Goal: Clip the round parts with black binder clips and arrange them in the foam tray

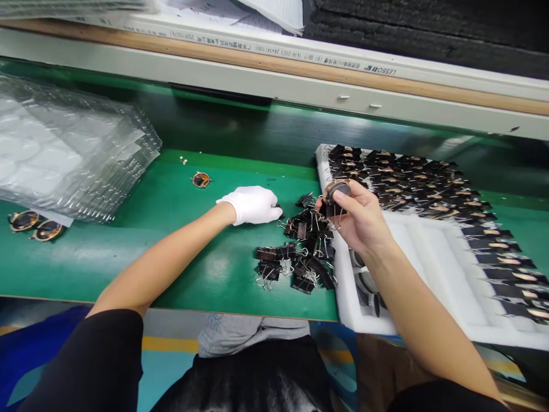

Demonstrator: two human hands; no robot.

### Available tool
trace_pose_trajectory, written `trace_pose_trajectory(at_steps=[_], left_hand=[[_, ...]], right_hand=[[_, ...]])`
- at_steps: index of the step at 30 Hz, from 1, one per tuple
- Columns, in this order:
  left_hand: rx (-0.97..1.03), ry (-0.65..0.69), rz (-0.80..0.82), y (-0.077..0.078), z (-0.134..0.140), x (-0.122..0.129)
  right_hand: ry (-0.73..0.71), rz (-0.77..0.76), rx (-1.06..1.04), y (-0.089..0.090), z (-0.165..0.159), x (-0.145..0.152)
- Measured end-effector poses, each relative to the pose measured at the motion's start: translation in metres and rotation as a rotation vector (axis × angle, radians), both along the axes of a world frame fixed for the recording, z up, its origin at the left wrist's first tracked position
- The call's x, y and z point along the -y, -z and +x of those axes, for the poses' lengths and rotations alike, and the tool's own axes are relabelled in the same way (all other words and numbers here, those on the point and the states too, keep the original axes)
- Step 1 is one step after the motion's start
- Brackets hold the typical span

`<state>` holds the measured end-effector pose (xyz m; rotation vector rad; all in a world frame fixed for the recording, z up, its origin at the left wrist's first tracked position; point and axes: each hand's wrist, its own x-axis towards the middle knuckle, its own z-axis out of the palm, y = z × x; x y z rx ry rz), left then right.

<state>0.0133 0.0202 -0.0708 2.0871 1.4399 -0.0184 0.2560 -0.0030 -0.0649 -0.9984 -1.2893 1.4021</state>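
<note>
My left hand (256, 205), in a white glove, has its fingers closed at the upper left of a loose pile of black binder clips (302, 229). A bit of black clip shows at its fingertips; the rest is hidden. Bare, my right hand (362, 214) grips a round watch-case-like part (337, 190) with a dark disc and a gold-coloured rim, held over the pile's right side. A black binder clip with wire handles hangs at the lower side of that part.
A white foam tray (433, 240) at right holds rows of clipped parts and several round dark discs (368, 286). Stacked clear plastic trays (72, 149) lie left. One gold-rimmed round part (201, 179) lies on the green table (193, 257), two more near the left edge. A shelf edge (257, 63) runs behind.
</note>
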Motion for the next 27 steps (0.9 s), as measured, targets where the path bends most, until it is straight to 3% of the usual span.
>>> trace_pose_trajectory(at_steps=[3,6,9,12,15,17,22,27], left_hand=[[0.193,-0.036,-0.069,-0.004,-0.002,-0.001],[0.455,-0.057,-0.029,-0.017,0.000,0.004],[0.599,0.056,0.027,-0.031,0.007,0.015],[0.546,0.115,0.253,-0.035,0.013,0.022],[0.415,-0.067,0.410,-0.032,0.015,0.023],[0.385,-0.126,0.378,-0.029,0.016,0.022],[0.495,0.014,0.292,-0.025,0.017,0.019],[0.514,-0.026,0.325,-0.027,0.008,0.014]], right_hand=[[-0.016,-0.003,0.047,-0.004,-0.001,0.002],[-0.047,0.047,0.131,-0.006,-0.005,0.007],[-0.106,0.105,0.193,-0.006,-0.010,0.013],[-0.120,0.117,0.195,-0.004,-0.011,0.017],[-0.111,0.157,0.153,0.000,-0.008,0.016],[-0.120,0.184,0.144,0.002,-0.006,0.015],[-0.183,0.184,0.177,-0.001,-0.005,0.016],[-0.092,0.253,0.324,-0.013,0.008,0.007]])
